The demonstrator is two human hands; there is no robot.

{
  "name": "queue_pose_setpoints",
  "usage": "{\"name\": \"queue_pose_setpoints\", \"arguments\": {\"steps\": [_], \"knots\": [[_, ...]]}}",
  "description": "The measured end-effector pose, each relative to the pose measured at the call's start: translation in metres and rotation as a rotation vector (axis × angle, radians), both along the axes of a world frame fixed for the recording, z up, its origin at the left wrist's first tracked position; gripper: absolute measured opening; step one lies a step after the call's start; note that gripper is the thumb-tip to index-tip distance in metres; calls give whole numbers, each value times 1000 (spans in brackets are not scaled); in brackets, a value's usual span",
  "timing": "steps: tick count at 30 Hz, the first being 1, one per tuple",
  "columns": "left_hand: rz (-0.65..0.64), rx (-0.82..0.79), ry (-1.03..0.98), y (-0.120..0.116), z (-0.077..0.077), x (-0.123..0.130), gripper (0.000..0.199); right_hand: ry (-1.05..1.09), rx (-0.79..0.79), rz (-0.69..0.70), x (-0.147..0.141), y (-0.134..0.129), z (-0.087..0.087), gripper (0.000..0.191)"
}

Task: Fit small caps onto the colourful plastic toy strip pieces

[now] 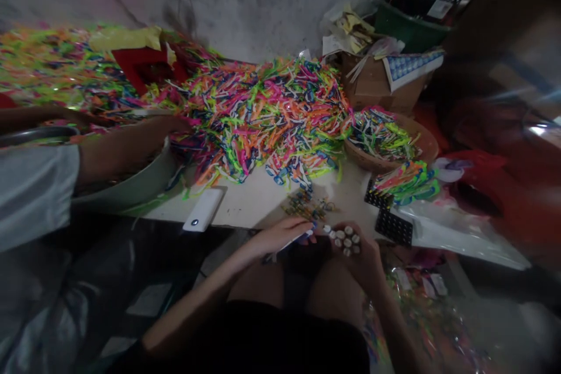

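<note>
My left hand (284, 235), over my lap at the table's front edge, is closed on a thin blue-and-white strip (302, 236) that hangs down toward the wrist. Close by on the right, my right hand (367, 250) is wrapped round a bundle of small whitish round-ended pieces (346, 239); their exact kind is not clear. One white piece (327, 228) sticks out toward my left fingertips. Just beyond both hands, small yellowish metallic pieces (307, 204) lie loose on the table (245, 204). My right fingers are partly hidden by the bundle.
A large heap of colourful strips (267, 117) covers the table's back. At right stand a filled basket (363, 158), black perforated trays (394, 227) and a cardboard box (381, 87). A white power bank (204, 209) lies left. A co-worker's arm (118, 149) reaches over a basin (140, 184).
</note>
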State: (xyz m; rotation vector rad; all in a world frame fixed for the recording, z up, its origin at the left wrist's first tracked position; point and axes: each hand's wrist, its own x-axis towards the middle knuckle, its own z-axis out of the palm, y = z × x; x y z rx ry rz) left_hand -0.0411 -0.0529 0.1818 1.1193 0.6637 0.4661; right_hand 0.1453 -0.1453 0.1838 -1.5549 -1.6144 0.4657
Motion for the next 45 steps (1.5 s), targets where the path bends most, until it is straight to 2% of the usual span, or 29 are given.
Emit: {"name": "queue_pose_setpoints", "arguments": {"steps": [2, 5, 8, 12, 14, 16, 21, 25, 31, 37, 41, 45], "knots": [[-83, 67, 54, -1, -1, -3, 36, -74, -18, 76, 12, 5, 8, 22], [-108, 264, 209, -6, -2, -7, 38, -144, -30, 124, 17, 9, 12, 26], [-126, 616, 416, -14, 7, -11, 35, -175, -15, 192, 14, 8, 11, 25], [-243, 1152, 623, -25, 29, -13, 36, -189, 25, 264, 13, 5, 11, 25], [-290, 1341, 695, -27, 37, -13, 33, -202, 24, 270, 14, 4, 13, 24], [-318, 1449, 733, -27, 42, -13, 34, -214, 9, 275, 15, 3, 15, 23], [-371, 1524, 703, -25, 46, -15, 32, -206, -11, 293, 15, 0, 19, 22], [-353, 1533, 643, -24, 47, -15, 34, -214, -57, 273, 15, -2, 23, 21], [-428, 1575, 626, -25, 43, -13, 46, -251, -65, 379, 19, -3, 23, 26], [-472, 1591, 628, -25, 36, -15, 41, -359, -3, 437, 15, -3, 17, 32], [-493, 1582, 654, -25, 33, -14, 35, -279, -107, 412, 11, -3, 7, 25], [-440, 1700, 569, -24, 28, -12, 37, -176, -202, 341, 8, -2, 2, 24]]}}
